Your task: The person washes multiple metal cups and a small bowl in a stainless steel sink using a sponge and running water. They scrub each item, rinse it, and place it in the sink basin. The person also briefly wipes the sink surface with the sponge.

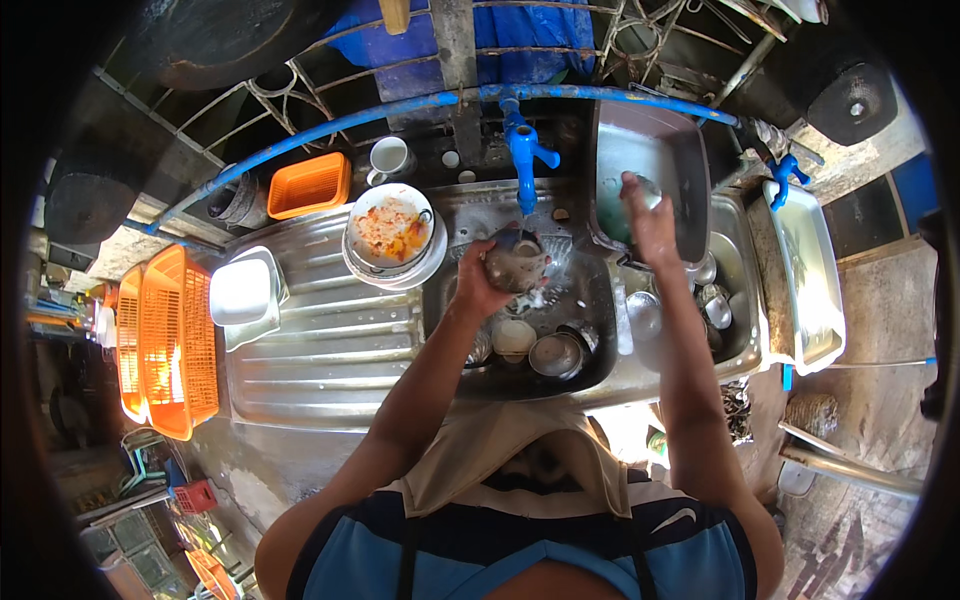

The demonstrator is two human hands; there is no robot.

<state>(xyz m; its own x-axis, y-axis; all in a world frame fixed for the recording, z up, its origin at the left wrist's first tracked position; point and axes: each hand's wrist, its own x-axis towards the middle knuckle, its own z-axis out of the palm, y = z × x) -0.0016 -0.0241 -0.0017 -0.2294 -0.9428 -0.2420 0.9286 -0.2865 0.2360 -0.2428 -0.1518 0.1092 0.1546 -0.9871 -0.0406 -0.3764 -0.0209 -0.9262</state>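
My left hand (484, 279) grips a round metal bowl (516, 264) under water running from a blue faucet (523, 161), over the left basin of a steel sink (600, 352). Small bowls and cups (555, 354) lie in that basin. Up at the right, my right hand (646, 217) is closed around a small, blurred, pale item (643, 193); what it is I cannot tell. It is over a grey plastic tub (688, 165) holding cloudy water. A food-stained plate (391, 226) tops a stack left of the basin.
On the ribbed drainboard (322, 360) lie white square dishes (241, 292). Behind stand an orange basket (309, 186) and a white mug (390, 157). Large orange baskets (180, 345) flank the left end. More dishes sit in the right basin (739, 330), beside a white tub (806, 277).
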